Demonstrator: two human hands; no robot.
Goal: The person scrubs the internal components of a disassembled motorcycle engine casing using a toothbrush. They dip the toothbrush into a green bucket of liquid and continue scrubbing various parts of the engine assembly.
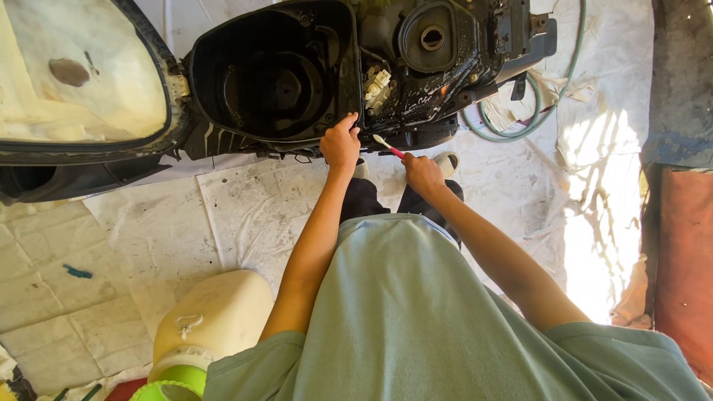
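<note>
We clamp our right hand (422, 174) around a toothbrush (388, 145), its long axis slanting up-left toward the scooter's tub (271, 74); the bristles sit just beside our left hand (340, 142), whose fingers curl over the tub's lower rim.

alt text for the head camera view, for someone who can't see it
Seen from above, a person's right hand holds a red-handled toothbrush against a scooter's open underseat bucket, while the left hand grips its rim. A cream jerry can stands on the paper-covered floor.
</note>
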